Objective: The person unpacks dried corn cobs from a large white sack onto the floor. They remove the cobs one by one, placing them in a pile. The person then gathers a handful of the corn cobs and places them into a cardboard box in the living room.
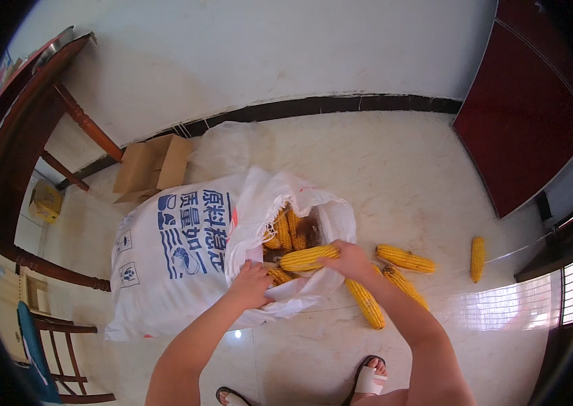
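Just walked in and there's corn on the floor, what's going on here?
A person stands over a large white woven sack lying on the pale tiled floor. Their left hand grips the sack's open mouth, where more yellow cobs show inside. Their right hand holds one corn cob at the opening. Four loose cobs lie on the floor to the right of the sack.

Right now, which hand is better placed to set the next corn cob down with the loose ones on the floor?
Right hand: it already grips a corn cob, nearest the loose cobs. Left hand holds the sack open.
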A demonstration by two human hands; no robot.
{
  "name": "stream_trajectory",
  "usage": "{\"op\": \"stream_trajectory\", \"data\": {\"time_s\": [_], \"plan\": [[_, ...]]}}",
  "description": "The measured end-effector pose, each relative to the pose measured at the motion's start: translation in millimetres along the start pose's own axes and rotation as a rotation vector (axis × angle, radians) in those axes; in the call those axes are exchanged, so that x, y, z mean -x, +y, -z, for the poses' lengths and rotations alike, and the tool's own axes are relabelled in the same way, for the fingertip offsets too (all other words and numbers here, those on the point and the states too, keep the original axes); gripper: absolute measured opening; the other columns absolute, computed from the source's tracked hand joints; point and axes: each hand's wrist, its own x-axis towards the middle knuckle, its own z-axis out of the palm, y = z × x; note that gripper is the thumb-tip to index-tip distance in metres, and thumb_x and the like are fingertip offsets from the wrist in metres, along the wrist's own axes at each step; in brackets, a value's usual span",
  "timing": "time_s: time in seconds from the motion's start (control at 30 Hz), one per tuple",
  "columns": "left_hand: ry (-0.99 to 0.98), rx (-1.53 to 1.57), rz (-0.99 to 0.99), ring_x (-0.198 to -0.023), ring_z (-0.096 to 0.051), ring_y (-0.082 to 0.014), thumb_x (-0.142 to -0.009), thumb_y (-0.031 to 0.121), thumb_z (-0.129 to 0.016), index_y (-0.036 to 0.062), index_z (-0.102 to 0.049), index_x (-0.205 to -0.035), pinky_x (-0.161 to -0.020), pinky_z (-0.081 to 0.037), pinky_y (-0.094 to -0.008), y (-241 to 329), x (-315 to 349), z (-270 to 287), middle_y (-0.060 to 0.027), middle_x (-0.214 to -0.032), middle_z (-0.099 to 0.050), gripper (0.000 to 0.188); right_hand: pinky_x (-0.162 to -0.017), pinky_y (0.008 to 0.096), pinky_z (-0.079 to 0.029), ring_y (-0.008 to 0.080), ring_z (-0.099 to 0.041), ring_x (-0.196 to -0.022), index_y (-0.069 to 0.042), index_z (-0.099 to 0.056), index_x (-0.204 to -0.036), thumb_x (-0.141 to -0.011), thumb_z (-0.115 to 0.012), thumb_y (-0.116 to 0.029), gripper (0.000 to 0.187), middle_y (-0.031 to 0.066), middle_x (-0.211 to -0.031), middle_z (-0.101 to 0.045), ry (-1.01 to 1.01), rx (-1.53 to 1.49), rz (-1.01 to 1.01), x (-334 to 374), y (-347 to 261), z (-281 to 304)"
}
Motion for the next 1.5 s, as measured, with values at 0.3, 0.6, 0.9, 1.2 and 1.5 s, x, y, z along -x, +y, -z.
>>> {"op": "stream_trajectory", "data": {"time_s": [0.3, 0.6, 0.9, 1.2, 1.5], "plan": [[-0.065, -0.003, -0.024, -0.115, -0.042, -0.0274, -0.062, 0.043, -0.071, 0.0061, -0.058, -0.105, -0.103, -0.020, -0.0480, 16.8, -13.9, 8.3, -0.0106, -0.110, -0.054, 0.058, -0.041, 0.0245, -0.038, 0.0104, -0.045, -0.048, -0.006, -0.056, -0.099, -0.081, -0.056, -0.044, 0.042, 0.0021, -0.066, -0.050, 0.548, -0.793, -0.555, 66.2, 169.6, 56.6], [-0.088, 0.034, 0.067, -0.114, -0.044, -0.0273, -0.066, 0.044, -0.068, 0.0071, -0.053, -0.115, -0.101, -0.023, -0.0485, 29.6, -22.8, 6.9, -0.0108, -0.113, -0.053, 0.063, -0.058, 0.0375, -0.048, 0.0260, -0.061, -0.066, 0.000, -0.050, -0.109, -0.072, -0.066, -0.038, 0.055, 0.0142, -0.081, -0.062, 0.697, -0.087, -0.741, 58.6, 297.0, 4.9], [-0.025, 0.015, -0.039, -0.109, -0.046, -0.0269, -0.065, 0.042, -0.069, 0.0129, -0.057, -0.112, -0.093, -0.029, -0.0495, 25.6, -14.2, 3.1, -0.0099, -0.110, -0.054, 0.056, -0.076, 0.0395, -0.048, 0.0315, -0.060, -0.085, -0.008, -0.057, -0.110, -0.074, -0.058, -0.012, 0.036, 0.0151, -0.094, -0.062, 0.448, -0.006, -0.190, 35.4, 131.7, 28.5], [-0.086, 0.111, 0.007, -0.083, -0.059, -0.0284, -0.077, 0.038, -0.056, 0.0073, -0.062, -0.090, -0.075, -0.045, -0.0399, 15.2, -15.1, -0.8, -0.0109, -0.087, -0.063, 0.034, -0.083, 0.0400, -0.044, 0.0301, -0.054, -0.097, -0.004, -0.052, -0.109, -0.070, -0.065, -0.021, 0.045, 0.0142, -0.103, -0.055, -0.058, 0.175, 0.293, -53.4, 4.2, -103.5], [0.025, 0.010, 0.395, -0.075, -0.063, -0.0293, -0.077, 0.011, -0.052, 0.0049, -0.059, -0.096, -0.057, -0.050, -0.0388, 10.4, -29.8, -16.2, -0.0156, -0.077, -0.064, 0.021, -0.077, 0.0411, -0.042, 0.0261, -0.054, -0.087, -0.005, -0.057, -0.097, -0.069, -0.068, -0.036, 0.043, 0.0114, -0.085, -0.059, 0.027, 0.337, 0.384, -33.4, -7.8, -79.1]]}}
